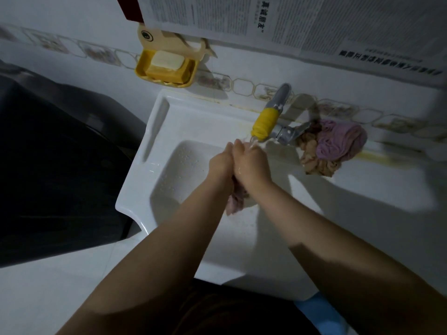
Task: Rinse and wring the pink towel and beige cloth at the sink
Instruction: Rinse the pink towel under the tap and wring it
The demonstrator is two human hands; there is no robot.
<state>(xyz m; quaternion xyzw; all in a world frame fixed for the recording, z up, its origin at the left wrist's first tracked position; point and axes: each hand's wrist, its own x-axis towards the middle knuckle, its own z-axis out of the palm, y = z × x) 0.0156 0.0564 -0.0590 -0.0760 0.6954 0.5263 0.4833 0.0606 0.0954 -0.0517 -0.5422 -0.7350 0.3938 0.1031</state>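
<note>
**Inspector:** Start at the hands. Condition?

**Assistant:** Both are together under the tap. The left hand point(221, 163) and right hand point(251, 163) are pressed side by side, fingers curled around a bunched piece of pinkish fabric point(235, 201). Only its tail shows, hanging below the wrists toward the person. Whether this is the pink towel or another piece, I cannot tell.

**Inspector:** Axis of that piece?

**Assistant:** Roughly along the forearms, from fingertips at the water down to the dangling end. Both hands sit at the same point on it, neither nearer. My judgement: a wring needs the hands to twist against each other along that line.

**Inspector:** Water?

**Assistant:** A thin stream falls from the tap's yellow spout point(263, 122) onto the fingertips, over the white sink point(154, 189).

**Inspector:** Other items?

**Assistant:** A pink towel point(341, 141) lies heaped on a beige cloth point(314, 163) on the ledge to the right of the tap, touching each other, wadded and creased, apparently damp. They lie beyond and to the right of the hands; the right hand is nearer.

**Inspector:** Surroundings?

**Assistant:** A yellow soap dish point(167, 66) with a pale bar hangs on the wall upper left. Newspaper point(290, 20) covers the wall above.
</note>
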